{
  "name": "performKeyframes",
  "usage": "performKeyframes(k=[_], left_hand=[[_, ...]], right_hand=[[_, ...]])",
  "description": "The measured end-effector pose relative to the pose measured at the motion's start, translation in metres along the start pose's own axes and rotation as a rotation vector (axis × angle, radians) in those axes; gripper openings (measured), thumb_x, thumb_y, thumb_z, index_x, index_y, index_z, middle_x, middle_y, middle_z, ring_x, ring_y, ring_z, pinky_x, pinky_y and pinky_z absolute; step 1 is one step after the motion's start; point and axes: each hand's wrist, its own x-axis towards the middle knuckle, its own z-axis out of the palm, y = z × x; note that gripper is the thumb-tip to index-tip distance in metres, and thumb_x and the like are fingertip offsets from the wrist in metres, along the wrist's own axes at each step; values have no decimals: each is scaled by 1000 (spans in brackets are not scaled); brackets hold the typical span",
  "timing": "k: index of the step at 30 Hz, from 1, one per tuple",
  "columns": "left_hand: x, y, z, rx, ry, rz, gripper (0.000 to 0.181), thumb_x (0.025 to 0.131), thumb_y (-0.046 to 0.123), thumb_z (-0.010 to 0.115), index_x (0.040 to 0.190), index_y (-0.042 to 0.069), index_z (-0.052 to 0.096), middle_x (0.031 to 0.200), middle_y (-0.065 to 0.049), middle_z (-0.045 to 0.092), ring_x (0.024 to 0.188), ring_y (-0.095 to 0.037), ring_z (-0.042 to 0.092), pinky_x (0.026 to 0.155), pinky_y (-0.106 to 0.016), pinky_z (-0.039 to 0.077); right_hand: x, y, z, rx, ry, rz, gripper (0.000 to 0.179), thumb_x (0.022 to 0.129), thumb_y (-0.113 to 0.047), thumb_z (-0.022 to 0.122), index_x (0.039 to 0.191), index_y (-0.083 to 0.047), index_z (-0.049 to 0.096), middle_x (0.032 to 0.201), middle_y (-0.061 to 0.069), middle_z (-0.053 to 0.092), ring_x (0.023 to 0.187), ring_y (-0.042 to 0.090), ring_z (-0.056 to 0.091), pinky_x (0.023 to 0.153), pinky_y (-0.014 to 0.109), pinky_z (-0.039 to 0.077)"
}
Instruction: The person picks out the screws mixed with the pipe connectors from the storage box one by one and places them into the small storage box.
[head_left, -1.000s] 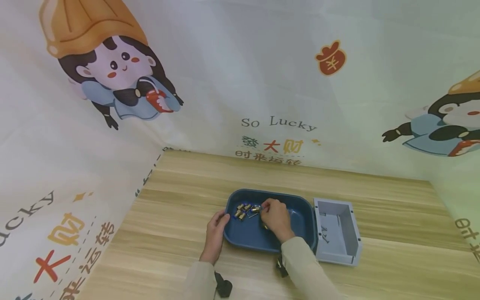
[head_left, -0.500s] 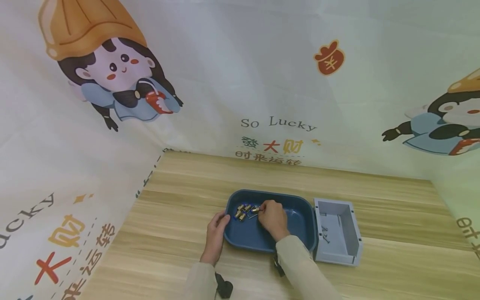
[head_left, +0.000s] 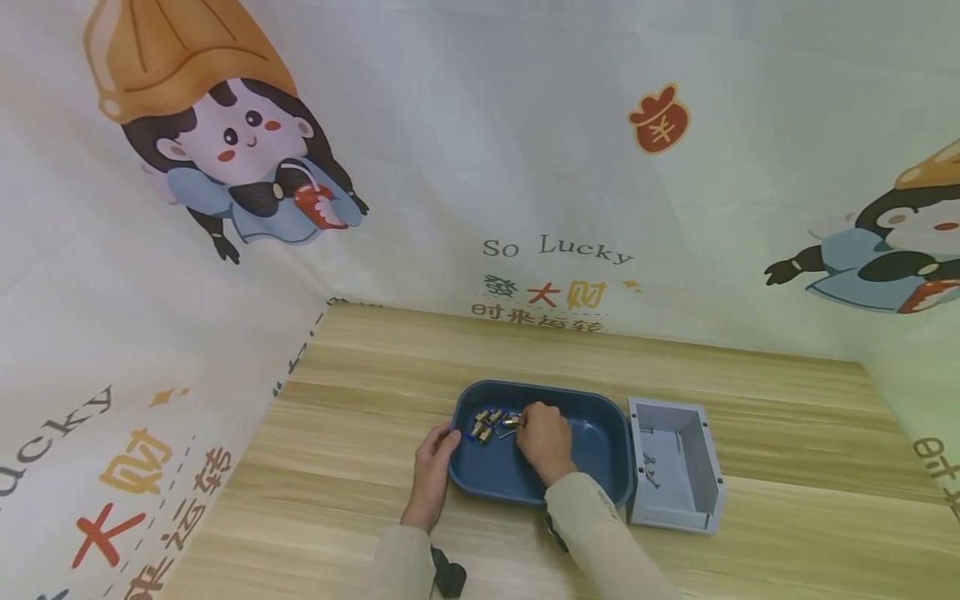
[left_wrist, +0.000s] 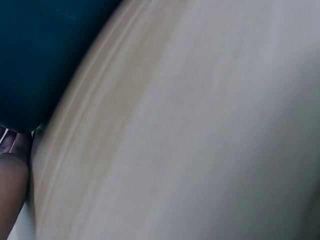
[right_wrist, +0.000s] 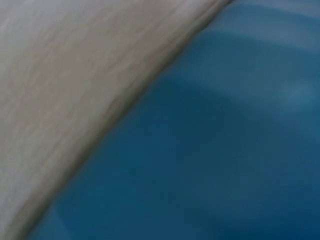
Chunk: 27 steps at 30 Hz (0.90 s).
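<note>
A dark blue plastic tray [head_left: 483,482] lies on the table, holding several brass fittings [head_left: 483,432] with blue ends and a thin silver screw [head_left: 506,432] at its left side. My left hand [head_left: 430,471] grips the tray's left edge, thumb at the rim; the left wrist view catches fingers [left_wrist: 19,145] against the tray's outer wall. Inside the tray, my right hand [head_left: 546,443] is bent down with its fingertips at the rightmost fitting. I cannot tell whether it pinches anything. In the right wrist view only sleeve [right_wrist: 75,90] and blue tray wall appear, blurred.
A grey open box [head_left: 675,527] stands right against the tray's right side, with several small screws [head_left: 650,473] on its floor. The wood-grain table [head_left: 337,467] ends at a printed cloth backdrop [head_left: 420,208] behind and on both sides.
My right hand has shifted slightly left, and its forearm with it. A brass piece seen under that hand a second ago is now out of sight. My left hand stays at the tray's edge.
</note>
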Motion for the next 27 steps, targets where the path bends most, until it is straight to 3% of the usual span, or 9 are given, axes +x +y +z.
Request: performKeyframes(k=[17,27], left_hand=[[0,2,1,7,4,9,46,100,28,45,132,-5,48,130,-23,54,123,-34,49,109,-47,36],[-1,1,1,2,2,1,47,100,27,44,133,-7,45,132,-25,52,124,-36,48,109,-49,36]], right_hand=[[-1,0,0,-54,33,-58,21,75,-3,68,57,-12,64,63,7,67,57,25,64,50,39,52],[-3,6,-6,71,28,-40,26,73,0,64,49,-9,58,55,3,58,48,15,46,46,34,45]])
